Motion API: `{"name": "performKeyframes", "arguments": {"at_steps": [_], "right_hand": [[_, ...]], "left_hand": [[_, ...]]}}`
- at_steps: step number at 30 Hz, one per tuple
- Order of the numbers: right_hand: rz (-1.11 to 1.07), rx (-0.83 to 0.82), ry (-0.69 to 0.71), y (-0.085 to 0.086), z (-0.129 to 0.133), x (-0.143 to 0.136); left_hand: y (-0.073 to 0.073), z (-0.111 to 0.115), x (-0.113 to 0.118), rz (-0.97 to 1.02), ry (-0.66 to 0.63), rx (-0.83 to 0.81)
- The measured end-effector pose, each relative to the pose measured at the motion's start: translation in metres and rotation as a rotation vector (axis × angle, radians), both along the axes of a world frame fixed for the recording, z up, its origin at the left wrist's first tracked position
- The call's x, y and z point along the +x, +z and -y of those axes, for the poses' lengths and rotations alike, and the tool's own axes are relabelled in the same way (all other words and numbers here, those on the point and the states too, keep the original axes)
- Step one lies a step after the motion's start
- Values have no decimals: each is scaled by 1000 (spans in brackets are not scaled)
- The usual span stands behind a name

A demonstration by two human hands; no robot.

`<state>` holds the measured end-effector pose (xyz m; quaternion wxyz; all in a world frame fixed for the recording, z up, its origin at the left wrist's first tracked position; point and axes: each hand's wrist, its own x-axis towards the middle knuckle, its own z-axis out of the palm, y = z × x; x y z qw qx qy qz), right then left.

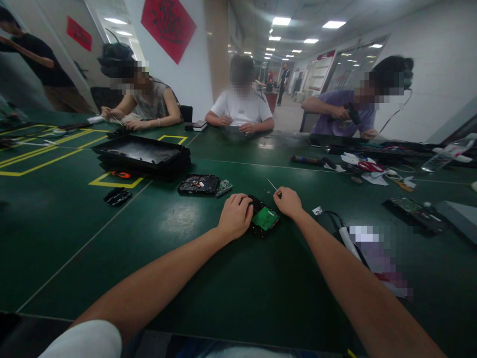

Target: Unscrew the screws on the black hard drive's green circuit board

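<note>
Hands (234, 217) curled on drive (265, 219), screwdriver (273, 186)

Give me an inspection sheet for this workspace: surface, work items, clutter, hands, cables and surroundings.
Surface: green table, thin pale seams, yellow tape outlines.
Work items: drive with a green circuit board; another drive with a small circuit board beside it.
Clutter: black tray stack beyond, towards the left; white scraps and clear bottle at right.
Left hand: on the drive with the green board; exact grip unclear.
Right hand: holds a slim tool, shaft pointing away and left.
Cables: dark cable right of the right hand; more at far right.
Surroundings: three seated people across the table; red wall signs; people standing in the background.
</note>
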<state>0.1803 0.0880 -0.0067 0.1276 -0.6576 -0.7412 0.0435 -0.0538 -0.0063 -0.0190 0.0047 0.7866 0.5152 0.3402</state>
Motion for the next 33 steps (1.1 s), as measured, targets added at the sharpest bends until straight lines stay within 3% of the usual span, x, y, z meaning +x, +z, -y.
{"name": "performKeyframes", "arguments": {"at_steps": [3,10,26,33], "right_hand": [[2,-14,-3,2,-3,-3],[4,-22,2,4,-1,-7],[-24,3,-14,2,58,10],[-24,3,25,5,66,9]], "left_hand": [[-8,-11,-6,64,57,-34],[-17,-15,-9,78,-18,-73],[-19,-14,-7,104,-56,-85],[-12,0,-11,11,-7,-96]]}}
